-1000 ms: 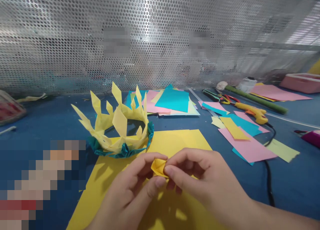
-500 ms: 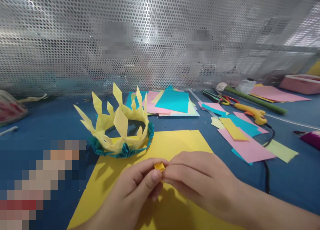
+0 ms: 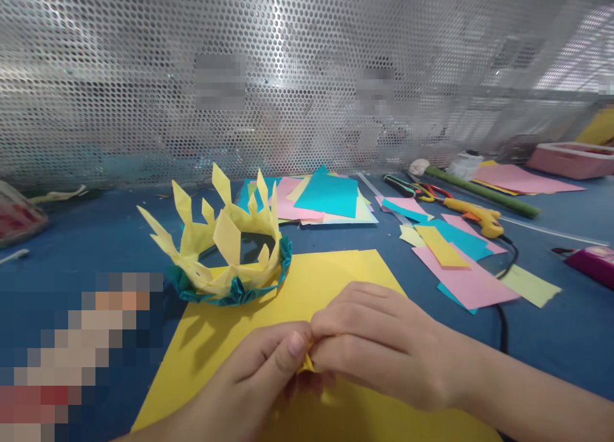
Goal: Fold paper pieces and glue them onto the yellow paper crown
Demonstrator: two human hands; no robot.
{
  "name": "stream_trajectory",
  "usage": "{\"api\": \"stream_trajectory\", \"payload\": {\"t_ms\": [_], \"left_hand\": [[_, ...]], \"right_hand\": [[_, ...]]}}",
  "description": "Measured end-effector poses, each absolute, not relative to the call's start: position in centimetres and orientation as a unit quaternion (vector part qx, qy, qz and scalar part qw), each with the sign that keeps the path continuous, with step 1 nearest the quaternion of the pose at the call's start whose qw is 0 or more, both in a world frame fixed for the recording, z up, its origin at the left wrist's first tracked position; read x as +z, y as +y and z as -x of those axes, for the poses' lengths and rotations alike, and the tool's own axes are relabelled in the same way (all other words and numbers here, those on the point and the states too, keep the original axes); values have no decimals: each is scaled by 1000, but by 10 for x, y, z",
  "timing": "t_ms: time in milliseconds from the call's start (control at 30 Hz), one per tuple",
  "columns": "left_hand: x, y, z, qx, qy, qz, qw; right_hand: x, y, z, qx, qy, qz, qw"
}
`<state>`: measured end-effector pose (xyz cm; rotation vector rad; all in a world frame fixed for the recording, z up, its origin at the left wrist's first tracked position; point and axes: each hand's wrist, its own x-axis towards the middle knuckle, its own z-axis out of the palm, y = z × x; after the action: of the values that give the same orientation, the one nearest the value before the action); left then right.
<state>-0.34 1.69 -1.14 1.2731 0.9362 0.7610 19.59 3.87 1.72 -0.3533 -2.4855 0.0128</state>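
I watch the left hand (image 3: 261, 368) and right hand (image 3: 388, 352) close their fingertips (image 3: 296, 345) on a mostly hidden yellow piece (image 3: 307, 364) above the sheet (image 3: 345, 269), five o'clock from the crown (image 3: 227, 237), apparently creasing it, so the next move likely calls for firm, even pressure.

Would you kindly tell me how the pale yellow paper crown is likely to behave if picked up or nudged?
The paper crown is probably light for its size, being folded paper around an open middle. Its slender spikes would likely bend if gripped, since they narrow downward. Its wide base, edged with teal trim, would probably slide rather than tip.
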Motion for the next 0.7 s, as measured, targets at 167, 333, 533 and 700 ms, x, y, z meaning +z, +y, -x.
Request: {"api": "stream_trajectory", "payload": {"t_ms": [167,333,533,700], "left_hand": [[-17,26,3,401,417,-468,668],[-19,25,6,461,399,-380,695],[-18,18,8,466,441,-411,647],[-17,23,8,463,412,-470,629]], "right_hand": [[9,41,-192,-46,-920,153,359],[-6,42,-185,53,-870,208,445],[0,37,-179,322,-759,330,460],[3,34,-174,481,-666,362,441]]}}
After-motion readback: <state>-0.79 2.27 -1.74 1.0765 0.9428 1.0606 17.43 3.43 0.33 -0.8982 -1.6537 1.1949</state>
